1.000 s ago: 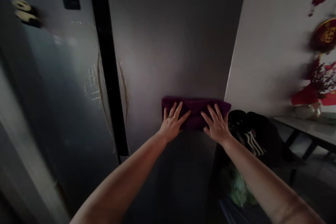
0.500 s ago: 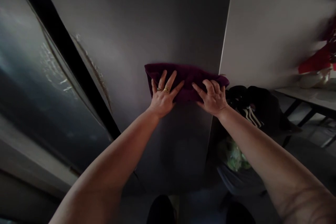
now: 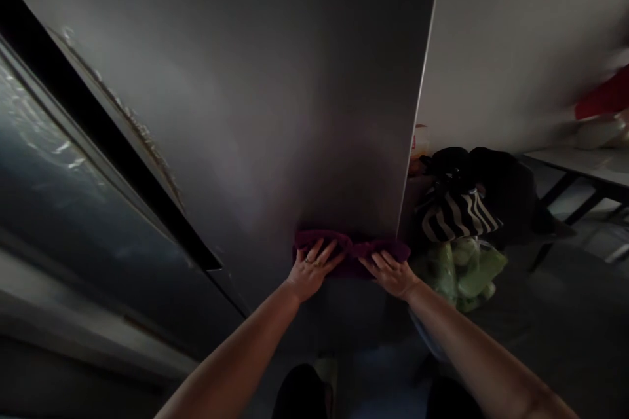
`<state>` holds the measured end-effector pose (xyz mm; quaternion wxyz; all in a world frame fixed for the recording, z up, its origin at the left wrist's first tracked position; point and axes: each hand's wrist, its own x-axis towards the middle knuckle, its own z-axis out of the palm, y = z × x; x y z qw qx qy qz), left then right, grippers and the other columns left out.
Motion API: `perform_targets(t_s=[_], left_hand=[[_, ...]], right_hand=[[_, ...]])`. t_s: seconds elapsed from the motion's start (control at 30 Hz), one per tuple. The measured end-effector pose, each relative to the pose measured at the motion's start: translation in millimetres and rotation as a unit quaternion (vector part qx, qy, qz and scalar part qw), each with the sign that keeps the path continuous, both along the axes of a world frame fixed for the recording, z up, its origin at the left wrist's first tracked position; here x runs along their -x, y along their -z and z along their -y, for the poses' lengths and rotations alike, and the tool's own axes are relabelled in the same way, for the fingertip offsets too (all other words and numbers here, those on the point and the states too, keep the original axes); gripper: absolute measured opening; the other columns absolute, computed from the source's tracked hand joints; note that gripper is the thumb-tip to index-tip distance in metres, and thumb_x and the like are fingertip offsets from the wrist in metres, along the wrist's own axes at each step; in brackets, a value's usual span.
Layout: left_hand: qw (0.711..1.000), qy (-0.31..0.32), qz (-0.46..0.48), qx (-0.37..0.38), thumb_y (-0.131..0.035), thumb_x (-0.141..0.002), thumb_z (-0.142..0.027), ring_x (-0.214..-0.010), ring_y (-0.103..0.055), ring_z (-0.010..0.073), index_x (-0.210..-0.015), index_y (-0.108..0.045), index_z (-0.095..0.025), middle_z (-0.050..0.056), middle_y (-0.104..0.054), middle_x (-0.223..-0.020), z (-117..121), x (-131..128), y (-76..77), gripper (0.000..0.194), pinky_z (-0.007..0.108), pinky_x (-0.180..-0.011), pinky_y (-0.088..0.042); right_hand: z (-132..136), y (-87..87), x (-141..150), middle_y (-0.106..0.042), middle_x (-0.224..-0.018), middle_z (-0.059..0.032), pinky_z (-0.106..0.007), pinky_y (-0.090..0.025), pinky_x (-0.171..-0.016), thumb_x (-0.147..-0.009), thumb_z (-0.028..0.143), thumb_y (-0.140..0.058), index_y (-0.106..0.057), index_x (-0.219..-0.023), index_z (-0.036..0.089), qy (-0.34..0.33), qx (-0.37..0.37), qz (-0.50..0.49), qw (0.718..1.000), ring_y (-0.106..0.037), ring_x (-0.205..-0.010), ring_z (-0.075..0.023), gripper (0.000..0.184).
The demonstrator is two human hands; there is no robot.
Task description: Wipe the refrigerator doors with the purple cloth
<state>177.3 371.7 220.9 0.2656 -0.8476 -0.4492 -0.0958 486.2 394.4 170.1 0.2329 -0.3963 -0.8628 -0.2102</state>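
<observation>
A purple cloth is pressed against a tall grey metallic door that looks like a refrigerator's, low down near its right edge. My left hand lies on the cloth's left part, fingers spread, with rings on them. On the right part rests my right hand, its fingers stretched over the cloth close to the door's edge. Both palms face the door, and the cloth is bunched into folds under the fingers.
A long dark strip runs down the door's left side. To the right are a black-and-white striped bag, a plastic bag of green vegetables and a table. A pale wall stands behind them.
Both hands have slid the cloth down the door. The cloth is more bunched, and the striped bag and green vegetables now show more fully beside my right arm.
</observation>
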Motion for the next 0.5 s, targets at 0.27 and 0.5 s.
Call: perform_targets(t_s=[0.27, 0.5], left_hand=[[0.991, 0.016, -0.077, 0.111, -0.041, -0.086, -0.006, -0.137, -0.062, 0.0315, -0.157, -0.044, -0.049, -0.009, -0.052, -0.158, 12, 10, 106.1, 0.084, 0.057, -0.088, -0.070], [0.982, 0.046, -0.122, 0.133, -0.043, -0.083, -0.007, -0.136, -0.063, 0.0219, -0.153, -0.054, -0.045, -0.012, -0.054, -0.156, 15, 11, 166.1, 0.081, 0.045, -0.088, -0.070]], right_hand=[[29, 79.5, -2, -0.074, -0.136, 0.0053, -0.030, -0.065, -0.093, -0.097, -0.001, -0.033, -0.057, -0.146, 0.057, -0.061, 0.128, 0.034, 0.989, -0.072, -0.125, -0.0175, 0.079], [29, 160.6, -3, -0.075, -0.134, 0.0107, -0.025, -0.062, -0.078, -0.087, -0.005, -0.038, -0.053, -0.146, 0.062, -0.090, -0.058, 0.042, 0.993, -0.073, -0.118, -0.0132, 0.090]])
